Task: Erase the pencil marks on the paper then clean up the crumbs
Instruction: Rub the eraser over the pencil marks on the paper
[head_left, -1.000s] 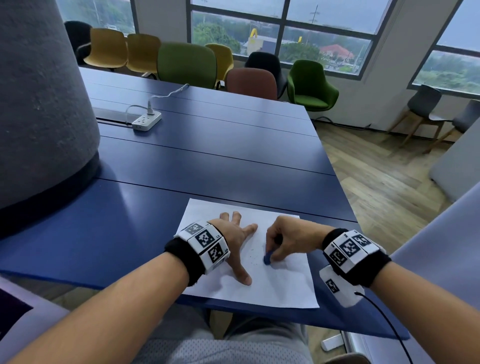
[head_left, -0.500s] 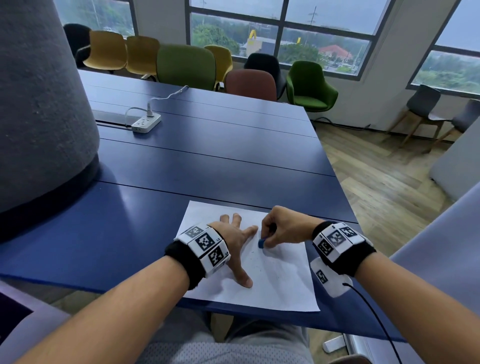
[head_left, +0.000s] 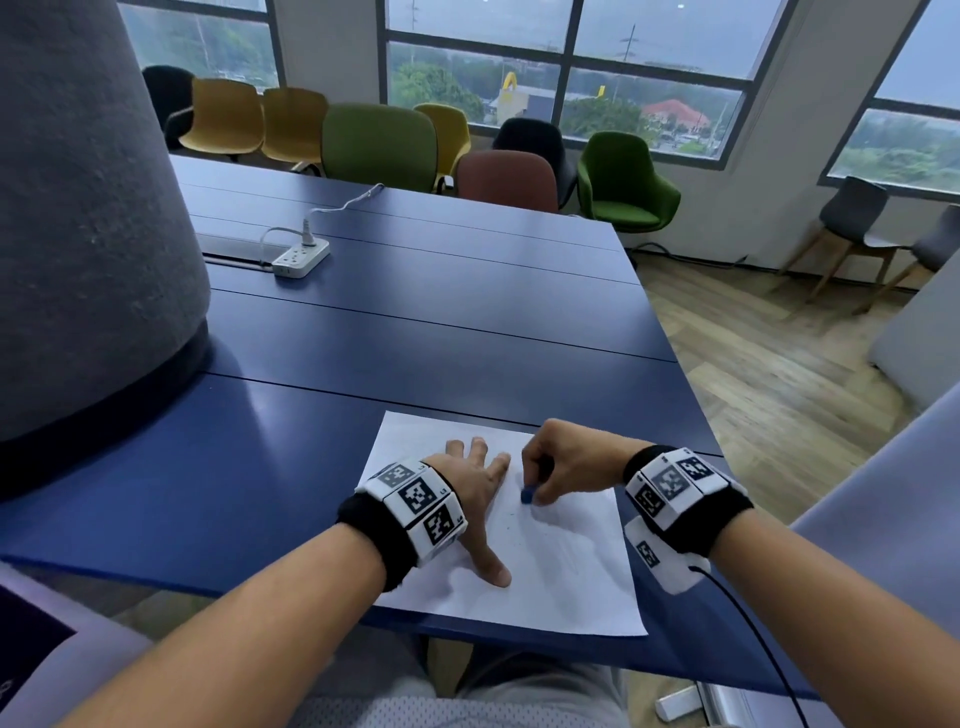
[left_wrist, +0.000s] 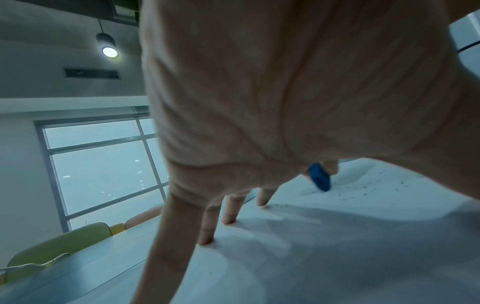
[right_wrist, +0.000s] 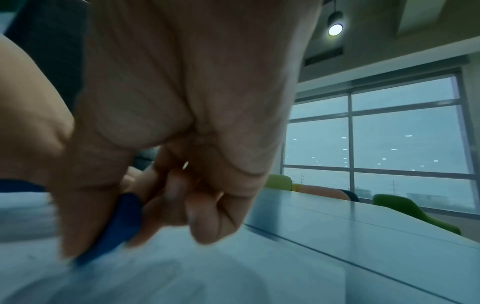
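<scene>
The erasing step is in hand: the right hand (head_left: 563, 464) pinches a small blue eraser (head_left: 527, 494) against the paper (head_left: 571, 582), which lies at the near edge of the blue table (head_left: 415, 332), while the left hand (head_left: 475, 486) presses it flat with spread, straight fingers. Dark crumbs (left_wrist: 369, 188) already dot the sheet (plainest in the left wrist view), so the next move likely calls for finishing any faint marks, then gathering the crumbs.

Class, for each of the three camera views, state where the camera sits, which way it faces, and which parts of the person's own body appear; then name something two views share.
Head: worn on the head, looking forward and down at the blue table; both forearms, left hand pressing the paper, right hand.
Left wrist: under the left hand, facing along its fingers towards the windows.
Right wrist: under the right hand, facing its curled fingers.
Shared: all three show the blue eraser that the right hand pinches.
</scene>
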